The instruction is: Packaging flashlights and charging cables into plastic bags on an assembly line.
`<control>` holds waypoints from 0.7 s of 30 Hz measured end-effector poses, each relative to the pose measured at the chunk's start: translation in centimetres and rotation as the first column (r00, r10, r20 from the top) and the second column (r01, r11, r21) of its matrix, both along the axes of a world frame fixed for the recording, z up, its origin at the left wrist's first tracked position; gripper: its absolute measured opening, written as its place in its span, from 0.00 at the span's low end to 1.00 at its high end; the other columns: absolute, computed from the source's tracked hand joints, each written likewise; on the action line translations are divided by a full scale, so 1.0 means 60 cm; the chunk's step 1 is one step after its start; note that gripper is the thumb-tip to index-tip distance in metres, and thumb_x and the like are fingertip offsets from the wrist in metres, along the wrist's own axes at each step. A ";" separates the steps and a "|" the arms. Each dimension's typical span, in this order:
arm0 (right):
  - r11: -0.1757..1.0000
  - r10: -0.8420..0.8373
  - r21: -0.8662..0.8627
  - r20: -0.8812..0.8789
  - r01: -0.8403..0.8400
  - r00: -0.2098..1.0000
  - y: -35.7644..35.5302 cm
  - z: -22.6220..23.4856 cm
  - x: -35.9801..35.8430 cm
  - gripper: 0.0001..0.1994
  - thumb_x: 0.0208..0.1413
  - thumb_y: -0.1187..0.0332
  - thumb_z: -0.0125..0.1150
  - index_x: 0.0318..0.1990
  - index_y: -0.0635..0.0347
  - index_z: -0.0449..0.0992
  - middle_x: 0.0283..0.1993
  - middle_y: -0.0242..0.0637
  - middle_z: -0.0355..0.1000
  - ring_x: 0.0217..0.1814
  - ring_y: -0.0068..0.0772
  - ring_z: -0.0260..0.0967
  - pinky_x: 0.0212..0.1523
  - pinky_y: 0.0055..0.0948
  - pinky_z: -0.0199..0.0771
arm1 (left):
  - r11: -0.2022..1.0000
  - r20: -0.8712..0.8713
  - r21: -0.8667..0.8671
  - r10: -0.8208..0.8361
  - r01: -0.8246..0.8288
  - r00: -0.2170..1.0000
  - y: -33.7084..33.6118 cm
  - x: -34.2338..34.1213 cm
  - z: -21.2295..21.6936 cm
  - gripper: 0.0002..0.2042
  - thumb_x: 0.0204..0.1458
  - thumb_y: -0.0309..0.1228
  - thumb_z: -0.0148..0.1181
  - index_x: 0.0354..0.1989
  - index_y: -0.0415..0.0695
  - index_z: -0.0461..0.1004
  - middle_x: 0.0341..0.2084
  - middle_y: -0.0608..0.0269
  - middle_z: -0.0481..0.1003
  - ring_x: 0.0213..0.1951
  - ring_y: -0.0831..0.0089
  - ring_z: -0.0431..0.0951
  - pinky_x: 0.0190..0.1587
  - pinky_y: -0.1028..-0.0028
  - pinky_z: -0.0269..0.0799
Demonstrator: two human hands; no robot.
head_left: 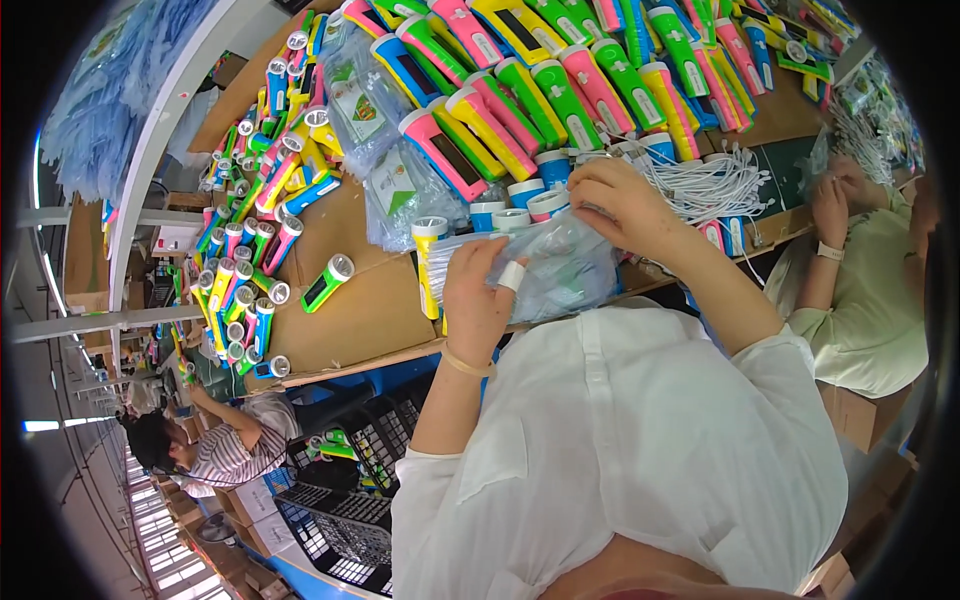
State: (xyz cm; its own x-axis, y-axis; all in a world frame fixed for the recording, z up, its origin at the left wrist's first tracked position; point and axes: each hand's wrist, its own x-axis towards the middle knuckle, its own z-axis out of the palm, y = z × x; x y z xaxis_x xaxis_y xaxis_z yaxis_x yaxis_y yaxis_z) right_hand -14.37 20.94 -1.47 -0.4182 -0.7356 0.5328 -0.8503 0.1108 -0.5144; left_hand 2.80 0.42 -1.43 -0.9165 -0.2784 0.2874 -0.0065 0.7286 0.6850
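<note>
bench (370, 310): brown cardboard top | flashlights (520, 90) piled upper frame; white cables (715, 185) upper right; clear bags (385, 150) centre

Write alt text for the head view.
A person's left hand and right hand hold a clear plastic bag with a yellow flashlight at a cardboard-topped table. Rows of colourful flashlights and white cables lie behind.

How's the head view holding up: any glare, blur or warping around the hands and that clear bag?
Head view: even bright light, hands sharp; clear plastic bag glints with soft glare under the left hand and right hand; fisheye bends the table edge; rim is black.
</note>
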 end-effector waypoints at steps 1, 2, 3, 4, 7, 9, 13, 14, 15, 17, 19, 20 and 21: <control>1.000 -0.003 0.003 0.011 0.003 1.000 -0.001 -0.001 0.003 0.12 0.48 0.76 0.69 0.39 0.58 0.73 0.45 0.38 0.74 0.52 0.45 0.71 0.53 0.41 0.70 | 0.998 0.015 0.048 -0.042 0.041 0.999 0.002 -0.004 0.002 0.15 0.50 0.25 0.68 0.47 0.37 0.78 0.43 0.49 0.77 0.45 0.52 0.76 0.48 0.63 0.73; 0.999 0.001 -0.053 0.001 -0.001 1.000 -0.002 -0.002 0.006 0.12 0.48 0.76 0.68 0.39 0.58 0.73 0.43 0.38 0.74 0.51 0.45 0.72 0.53 0.42 0.70 | 0.998 0.026 0.051 -0.044 0.043 0.999 0.005 -0.006 0.004 0.15 0.50 0.25 0.68 0.47 0.37 0.78 0.43 0.49 0.77 0.45 0.52 0.76 0.48 0.63 0.73; 0.994 0.005 -0.109 -0.009 -0.006 1.000 -0.003 -0.002 0.009 0.12 0.48 0.76 0.67 0.40 0.57 0.73 0.41 0.38 0.74 0.49 0.44 0.72 0.52 0.43 0.70 | 0.992 0.049 0.121 -0.046 0.040 0.998 0.008 -0.007 0.008 0.14 0.49 0.23 0.67 0.46 0.37 0.79 0.40 0.49 0.77 0.43 0.53 0.77 0.46 0.65 0.73; 0.994 0.002 -0.107 0.000 -0.002 1.000 -0.003 0.000 0.010 0.12 0.48 0.76 0.67 0.40 0.57 0.73 0.41 0.38 0.74 0.49 0.44 0.72 0.52 0.43 0.70 | 0.982 0.072 0.188 -0.051 0.037 0.996 0.009 -0.009 0.012 0.13 0.49 0.21 0.66 0.44 0.37 0.79 0.37 0.50 0.77 0.41 0.54 0.77 0.45 0.66 0.73; 0.993 0.098 -0.071 0.014 -0.097 0.995 -0.001 0.015 0.022 0.17 0.47 0.78 0.70 0.45 0.60 0.72 0.43 0.37 0.74 0.49 0.46 0.72 0.54 0.43 0.70 | 0.944 0.039 0.323 -0.080 0.063 0.996 0.011 -0.006 0.022 0.11 0.49 0.19 0.64 0.42 0.36 0.79 0.33 0.51 0.77 0.38 0.56 0.78 0.43 0.70 0.73; 0.993 0.112 -0.061 0.356 -0.097 0.928 -0.006 0.031 0.040 0.15 0.50 0.74 0.70 0.45 0.58 0.74 0.40 0.36 0.74 0.44 0.45 0.71 0.51 0.41 0.69 | 0.950 0.037 0.305 -0.086 0.070 0.996 0.016 -0.005 0.026 0.11 0.49 0.19 0.65 0.42 0.36 0.79 0.34 0.52 0.77 0.38 0.57 0.78 0.43 0.71 0.73; 0.989 0.143 -0.013 0.345 -0.148 0.928 -0.008 0.029 0.040 0.13 0.53 0.68 0.70 0.44 0.57 0.76 0.38 0.37 0.73 0.42 0.44 0.70 0.47 0.39 0.68 | 0.912 0.023 0.399 -0.116 0.097 0.993 0.026 -0.008 0.041 0.10 0.50 0.21 0.67 0.42 0.36 0.79 0.35 0.56 0.78 0.38 0.64 0.78 0.43 0.72 0.72; 0.991 0.116 0.027 0.328 -0.132 0.938 -0.006 0.033 0.037 0.12 0.54 0.66 0.69 0.44 0.57 0.76 0.37 0.37 0.73 0.42 0.44 0.70 0.46 0.39 0.68 | 0.911 0.027 0.399 -0.122 0.101 0.992 0.024 -0.008 0.043 0.10 0.50 0.21 0.67 0.42 0.36 0.79 0.35 0.56 0.78 0.38 0.64 0.78 0.43 0.72 0.72; 0.991 0.089 0.068 0.309 -0.115 0.947 -0.006 0.035 0.036 0.12 0.54 0.64 0.69 0.43 0.57 0.77 0.37 0.38 0.73 0.42 0.45 0.70 0.45 0.38 0.67 | 0.889 0.003 0.446 -0.120 0.106 0.993 0.021 -0.006 0.044 0.10 0.50 0.21 0.68 0.41 0.36 0.79 0.35 0.57 0.78 0.38 0.66 0.77 0.44 0.72 0.72; 0.993 0.097 0.039 0.290 -0.113 0.952 -0.006 0.036 0.039 0.13 0.54 0.65 0.70 0.43 0.57 0.77 0.37 0.38 0.73 0.42 0.45 0.70 0.44 0.39 0.67 | 0.849 -0.030 0.519 -0.093 0.094 0.995 0.021 -0.002 0.043 0.09 0.50 0.22 0.69 0.40 0.36 0.79 0.35 0.59 0.78 0.38 0.69 0.77 0.44 0.74 0.72; 0.994 0.105 0.011 0.269 -0.112 0.957 -0.003 0.034 0.038 0.13 0.53 0.65 0.70 0.43 0.58 0.77 0.37 0.38 0.73 0.42 0.46 0.70 0.44 0.39 0.68 | 0.856 -0.034 0.512 -0.068 0.076 0.997 0.015 0.002 0.030 0.09 0.50 0.22 0.69 0.39 0.36 0.79 0.34 0.59 0.78 0.37 0.69 0.77 0.44 0.74 0.72; 0.993 0.105 0.016 0.338 -0.117 0.935 0.001 0.030 0.034 0.13 0.52 0.65 0.71 0.42 0.58 0.78 0.37 0.38 0.73 0.42 0.46 0.70 0.44 0.40 0.68 | 0.863 -0.041 0.502 -0.037 0.053 0.998 0.011 0.003 0.026 0.08 0.51 0.22 0.69 0.39 0.36 0.79 0.34 0.59 0.78 0.37 0.69 0.77 0.44 0.74 0.72; 0.992 0.104 0.020 0.405 -0.123 0.908 0.006 0.025 0.029 0.13 0.52 0.65 0.71 0.42 0.59 0.78 0.37 0.38 0.73 0.42 0.46 0.70 0.44 0.40 0.68 | 0.886 -0.062 0.460 -0.028 0.054 0.998 0.008 0.003 0.025 0.07 0.52 0.22 0.68 0.39 0.36 0.80 0.34 0.57 0.79 0.37 0.69 0.78 0.43 0.74 0.72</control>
